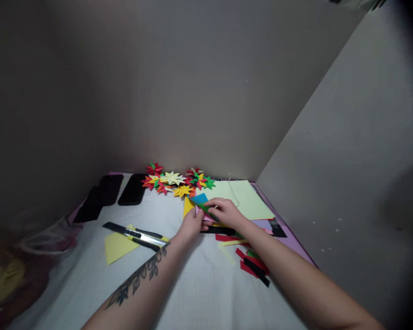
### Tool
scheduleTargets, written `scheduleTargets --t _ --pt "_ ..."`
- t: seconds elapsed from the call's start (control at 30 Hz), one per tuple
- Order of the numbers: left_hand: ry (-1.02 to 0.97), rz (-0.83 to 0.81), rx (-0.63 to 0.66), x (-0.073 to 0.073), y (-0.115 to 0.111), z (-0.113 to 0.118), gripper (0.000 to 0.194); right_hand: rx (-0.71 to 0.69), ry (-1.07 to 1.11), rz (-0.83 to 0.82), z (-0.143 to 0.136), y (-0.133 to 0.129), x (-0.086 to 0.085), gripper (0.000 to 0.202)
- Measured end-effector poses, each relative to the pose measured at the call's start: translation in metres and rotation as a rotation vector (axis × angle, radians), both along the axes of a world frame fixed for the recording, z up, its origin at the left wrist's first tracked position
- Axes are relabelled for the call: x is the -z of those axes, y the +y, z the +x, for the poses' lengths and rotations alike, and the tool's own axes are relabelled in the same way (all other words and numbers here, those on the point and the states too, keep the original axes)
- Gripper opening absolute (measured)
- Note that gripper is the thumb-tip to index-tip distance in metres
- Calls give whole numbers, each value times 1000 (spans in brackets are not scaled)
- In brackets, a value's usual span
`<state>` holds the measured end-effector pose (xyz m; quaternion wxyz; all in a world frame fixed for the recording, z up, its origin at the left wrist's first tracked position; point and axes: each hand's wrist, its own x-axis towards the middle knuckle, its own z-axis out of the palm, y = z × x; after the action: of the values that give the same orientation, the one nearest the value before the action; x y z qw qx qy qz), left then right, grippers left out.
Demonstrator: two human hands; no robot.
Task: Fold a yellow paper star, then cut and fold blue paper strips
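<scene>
Left hand and right hand close together, both pinching folded paper piece (blue and green) over worktop, just before finished paper stars. Recommended: edges aligned squarely, crease pressed firmly against the surface.

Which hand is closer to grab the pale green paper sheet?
The right hand, probably. It rests right beside the pale green paper sheet, while the left hand sits farther away, both pinching the small folded coloured paper piece.
</scene>
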<state>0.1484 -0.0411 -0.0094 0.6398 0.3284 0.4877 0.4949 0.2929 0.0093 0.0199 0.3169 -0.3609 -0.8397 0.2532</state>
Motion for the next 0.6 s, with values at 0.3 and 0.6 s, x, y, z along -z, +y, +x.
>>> scheduleTargets --t 0.3,0.6 --pt "-121 -118 -42 -8 7 -2 21 -28 -416 319 -5 -21 -2 34" --pt "-271 -204 -232 -12 5 9 29 -6 -797 285 18 -31 -5 32"
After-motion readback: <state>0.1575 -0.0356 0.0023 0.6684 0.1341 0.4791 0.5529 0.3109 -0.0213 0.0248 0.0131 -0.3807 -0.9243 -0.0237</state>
